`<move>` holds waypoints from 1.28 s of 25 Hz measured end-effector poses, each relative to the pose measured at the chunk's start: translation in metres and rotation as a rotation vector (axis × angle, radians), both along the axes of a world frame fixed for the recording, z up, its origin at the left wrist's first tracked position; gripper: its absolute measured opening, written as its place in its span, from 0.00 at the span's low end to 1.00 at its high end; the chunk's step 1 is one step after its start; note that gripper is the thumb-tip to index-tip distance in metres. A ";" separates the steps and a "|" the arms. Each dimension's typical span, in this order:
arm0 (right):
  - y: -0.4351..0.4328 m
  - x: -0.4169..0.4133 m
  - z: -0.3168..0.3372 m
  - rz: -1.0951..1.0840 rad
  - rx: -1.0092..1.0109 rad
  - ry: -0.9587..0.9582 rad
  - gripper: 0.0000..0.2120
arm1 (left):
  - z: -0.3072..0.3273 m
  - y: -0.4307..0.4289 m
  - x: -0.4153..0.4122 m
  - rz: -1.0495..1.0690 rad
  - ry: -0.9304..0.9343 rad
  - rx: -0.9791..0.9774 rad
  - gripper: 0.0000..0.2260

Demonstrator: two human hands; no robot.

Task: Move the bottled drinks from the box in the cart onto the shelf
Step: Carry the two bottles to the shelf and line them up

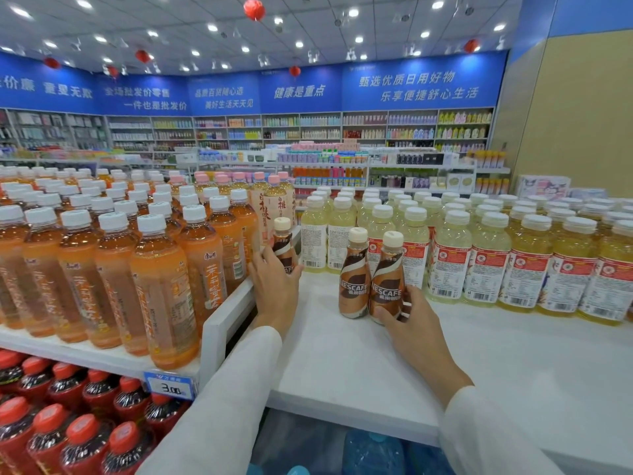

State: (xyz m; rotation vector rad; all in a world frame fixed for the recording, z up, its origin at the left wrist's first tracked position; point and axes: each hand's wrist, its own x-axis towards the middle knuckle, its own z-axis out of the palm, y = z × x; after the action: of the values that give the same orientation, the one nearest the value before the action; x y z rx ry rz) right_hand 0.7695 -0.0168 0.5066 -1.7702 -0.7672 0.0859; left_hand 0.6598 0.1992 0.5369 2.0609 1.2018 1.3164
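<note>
On the white shelf (342,354), I hold Nescafé bottles upright: left hand (275,289) wraps one (283,243) beside the orange tea bottles (164,286); right hand (407,320) grips another (387,275), touching its twin (355,274). Careless release risks toppling neighbours.

"NESCAFE" is printed in white on the two brown coffee bottles (371,279) at centre frame. A price of "3.00" is shown on the blue shelf tag (170,385) at lower left. "健康是重点" is written in white on the blue wall banner (298,91) at upper centre.
</note>
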 end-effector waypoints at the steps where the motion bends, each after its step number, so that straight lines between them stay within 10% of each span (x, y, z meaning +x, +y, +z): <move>1: 0.000 0.000 0.000 -0.002 -0.005 -0.001 0.25 | 0.000 0.000 0.000 0.002 -0.003 -0.008 0.37; 10: 0.001 0.002 -0.002 -0.008 -0.023 -0.008 0.27 | 0.002 -0.028 -0.011 0.001 -0.005 -0.029 0.40; 17: -0.001 -0.001 -0.001 -0.010 0.001 -0.022 0.21 | -0.029 -0.111 0.002 -0.503 0.053 -0.311 0.32; 32: 0.019 -0.003 0.003 0.006 -0.040 -0.011 0.25 | -0.017 -0.096 0.013 -0.259 -0.045 -0.384 0.20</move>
State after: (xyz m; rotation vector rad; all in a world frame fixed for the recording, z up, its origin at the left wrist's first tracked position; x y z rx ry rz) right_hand 0.7665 0.0026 0.5098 -1.8075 -0.7837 0.0964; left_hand 0.6730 0.1035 0.5194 1.8249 1.0323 0.9254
